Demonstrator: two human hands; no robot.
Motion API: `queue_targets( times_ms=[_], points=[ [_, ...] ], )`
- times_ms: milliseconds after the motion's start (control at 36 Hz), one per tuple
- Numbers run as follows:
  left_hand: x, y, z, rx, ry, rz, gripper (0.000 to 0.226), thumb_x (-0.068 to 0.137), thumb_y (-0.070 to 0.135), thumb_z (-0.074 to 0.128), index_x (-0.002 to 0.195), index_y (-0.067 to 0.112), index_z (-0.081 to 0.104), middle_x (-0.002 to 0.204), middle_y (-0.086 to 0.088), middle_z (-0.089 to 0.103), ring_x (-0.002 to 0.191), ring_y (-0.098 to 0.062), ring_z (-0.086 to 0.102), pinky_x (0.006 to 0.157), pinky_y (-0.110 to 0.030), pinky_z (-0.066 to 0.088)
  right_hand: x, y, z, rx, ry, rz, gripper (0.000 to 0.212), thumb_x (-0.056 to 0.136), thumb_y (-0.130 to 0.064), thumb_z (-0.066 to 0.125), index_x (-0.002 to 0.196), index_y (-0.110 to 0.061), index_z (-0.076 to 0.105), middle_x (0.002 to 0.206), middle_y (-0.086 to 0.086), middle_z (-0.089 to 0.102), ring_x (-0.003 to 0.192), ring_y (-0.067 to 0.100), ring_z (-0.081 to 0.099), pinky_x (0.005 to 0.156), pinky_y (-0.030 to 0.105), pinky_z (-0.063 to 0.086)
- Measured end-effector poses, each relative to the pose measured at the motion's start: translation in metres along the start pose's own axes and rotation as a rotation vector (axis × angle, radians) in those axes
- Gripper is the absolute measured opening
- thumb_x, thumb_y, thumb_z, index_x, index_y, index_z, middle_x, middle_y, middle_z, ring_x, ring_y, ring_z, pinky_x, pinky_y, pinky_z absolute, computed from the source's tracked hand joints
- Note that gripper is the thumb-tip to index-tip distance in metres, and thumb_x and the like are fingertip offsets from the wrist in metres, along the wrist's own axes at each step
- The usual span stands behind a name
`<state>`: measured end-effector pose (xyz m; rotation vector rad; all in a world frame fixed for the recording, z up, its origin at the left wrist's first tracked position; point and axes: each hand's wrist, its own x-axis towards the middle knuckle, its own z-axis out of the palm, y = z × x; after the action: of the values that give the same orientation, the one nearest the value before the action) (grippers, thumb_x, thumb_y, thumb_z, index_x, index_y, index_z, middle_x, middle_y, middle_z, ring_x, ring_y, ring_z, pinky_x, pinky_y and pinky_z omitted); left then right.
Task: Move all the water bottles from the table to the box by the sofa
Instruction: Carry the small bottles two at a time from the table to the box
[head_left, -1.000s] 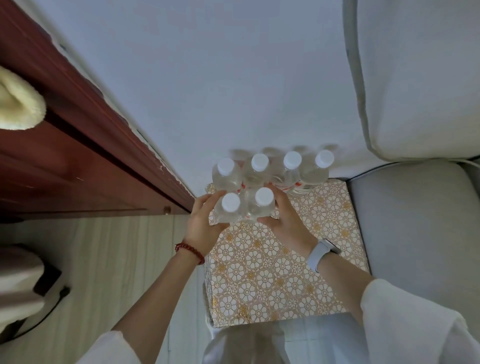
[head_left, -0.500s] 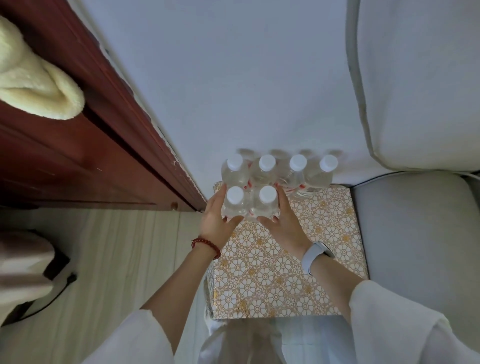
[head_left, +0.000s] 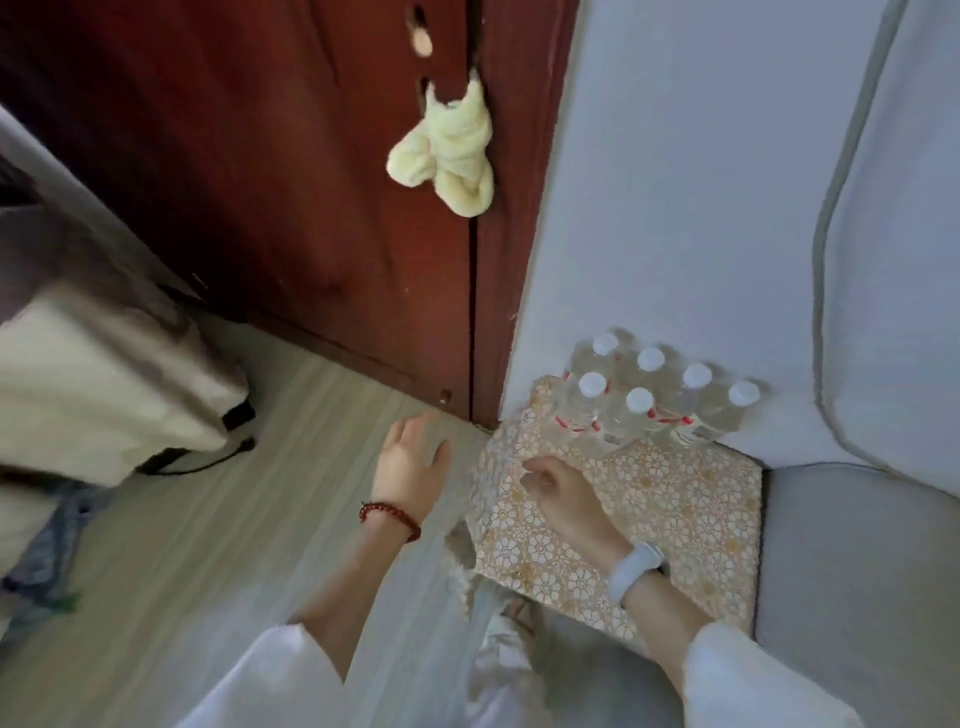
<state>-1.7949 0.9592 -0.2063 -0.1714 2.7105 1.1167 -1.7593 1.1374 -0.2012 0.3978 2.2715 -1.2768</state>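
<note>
Both hands are hanging empty: the left hand (head_left: 413, 457) is spreading loose over the floor (head_left: 208, 519), the right hand (head_left: 563, 493) is curling above the box (head_left: 675, 519). Just beyond its fingers, six water bottles (head_left: 639, 410) are standing upright on the box, beside the sofa (head_left: 857, 571).

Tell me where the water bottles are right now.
Six water bottles stand clustered at the far edge of the floral-covered box, against the wall, between the wooden door and the sofa.
</note>
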Motion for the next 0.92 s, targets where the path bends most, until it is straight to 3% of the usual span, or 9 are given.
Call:
queue_targets(
  times_ms=[111, 167, 250, 472, 611, 722, 917],
  points=[
    [-0.058, -0.050, -0.088, 0.006, 0.195, -0.074, 0.042, 0.089, 0.020, 0.055, 0.129, 0.009, 0.047, 0.128, -0.012, 0.051, 0.120, -0.027, 0.046, 0.094, -0.027, 0.036, -0.027, -0.067, 0.064, -0.106, -0.087, -0.170, 0.029, 0.095, -0.021, 0.044, 0.120, -0.010, 0.054, 0.120, 0.008, 0.060, 0.111, 0.018, 0.056, 0.092, 0.026, 0.044],
    [-0.097, -0.084, -0.133, 0.005, 0.300, -0.138, 0.041, 0.088, 0.019, 0.057, 0.126, 0.007, 0.050, 0.123, -0.014, 0.054, 0.117, -0.031, 0.048, 0.093, -0.030, 0.038, -0.048, -0.102, 0.106, -0.118, -0.107, -0.263, 0.026, 0.093, -0.016, 0.046, 0.115, -0.008, 0.058, 0.110, 0.011, 0.064, 0.104, 0.023, 0.059, 0.083, 0.023, 0.043],
    [-0.175, -0.146, -0.200, 0.022, 0.458, -0.250, 0.042, 0.086, 0.021, 0.059, 0.125, 0.009, 0.051, 0.120, -0.013, 0.056, 0.112, -0.030, 0.052, 0.094, -0.033, 0.041, -0.095, -0.150, 0.181, -0.144, -0.186, -0.395, 0.024, 0.092, -0.014, 0.048, 0.112, -0.006, 0.060, 0.095, 0.006, 0.062, 0.091, 0.017, 0.058, 0.069, 0.015, 0.035],
    [-0.459, -0.310, -0.324, -0.034, 0.868, -0.576, 0.036, 0.087, 0.021, 0.059, 0.120, 0.007, 0.056, 0.118, -0.014, 0.059, 0.112, -0.028, 0.054, 0.095, -0.034, 0.041, -0.275, -0.208, 0.420, -0.323, -0.597, -0.658, 0.025, 0.093, -0.020, 0.047, 0.115, -0.013, 0.058, 0.098, -0.002, 0.057, 0.091, 0.010, 0.053, 0.079, 0.018, 0.039],
    [-0.628, -0.381, -0.356, -0.069, 1.061, -0.824, 0.037, 0.088, 0.023, 0.057, 0.120, 0.005, 0.055, 0.118, -0.014, 0.058, 0.112, -0.027, 0.054, 0.096, -0.036, 0.041, -0.393, -0.215, 0.563, -0.486, -0.864, -0.796, 0.024, 0.091, -0.017, 0.050, 0.114, -0.012, 0.058, 0.098, -0.001, 0.058, 0.095, 0.013, 0.054, 0.088, 0.027, 0.041],
    [-0.736, -0.421, -0.355, -0.150, 1.195, -1.016, 0.037, 0.089, 0.025, 0.056, 0.122, 0.008, 0.054, 0.122, -0.011, 0.058, 0.113, -0.025, 0.054, 0.095, -0.035, 0.042, -0.478, -0.209, 0.657, -0.619, -1.052, -0.904, 0.026, 0.092, -0.017, 0.049, 0.116, -0.012, 0.057, 0.098, -0.001, 0.058, 0.092, 0.010, 0.052, 0.078, 0.018, 0.036],
    [-0.868, -0.495, -0.349, -0.303, 1.409, -1.259, 0.034, 0.087, 0.023, 0.059, 0.118, 0.008, 0.057, 0.119, -0.010, 0.061, 0.108, -0.023, 0.058, 0.091, -0.029, 0.041, -0.592, -0.195, 0.811, -0.864, -1.308, -1.097, 0.031, 0.094, -0.020, 0.046, 0.123, -0.010, 0.052, 0.119, 0.008, 0.060, 0.101, 0.014, 0.054, 0.081, 0.019, 0.037]
  ],
)
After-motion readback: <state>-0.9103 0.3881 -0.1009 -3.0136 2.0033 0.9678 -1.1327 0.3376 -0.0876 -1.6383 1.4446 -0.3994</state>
